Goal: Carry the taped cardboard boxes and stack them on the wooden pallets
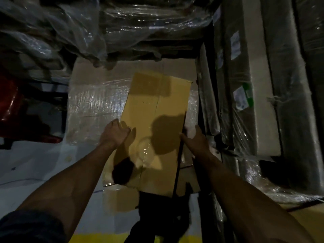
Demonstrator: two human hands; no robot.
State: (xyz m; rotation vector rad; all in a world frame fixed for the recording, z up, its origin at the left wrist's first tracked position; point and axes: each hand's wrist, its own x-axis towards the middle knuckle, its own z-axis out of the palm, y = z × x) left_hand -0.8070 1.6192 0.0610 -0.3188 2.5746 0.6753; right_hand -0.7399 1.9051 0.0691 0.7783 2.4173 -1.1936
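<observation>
— Dim storeroom you're standing in: wrapped stock on every side, and a low stack sheathed in stretch film [98, 104] right in front of you.

— So where's my box?

— Your taped cardboard box [154, 130] lies flat-side up over that wrapped stack, hard against its right edge. Its long axis runs away from you, the far end tipped slightly right, and the tape seam follows the same line. The near end juts past the stack towards your legs.

— And my hands?

— Your left hand [114, 133] curls over the left long edge; your right hand [194, 140] presses the right side with straight fingers. Both sit about midway along.

— Which step is that?

— Placing, I'd judge, the box not yet seated. I can't see a wooden pallet beneath; the film hides whatever is under there.

— Next move?

— Likely push it forward along its length until the near end is supported, and square it to the stack. Mind your right knuckles: the tall film-wrapped goods [259, 102] stand just beside that edge. A red object [10, 106] sits well off to your left.
</observation>
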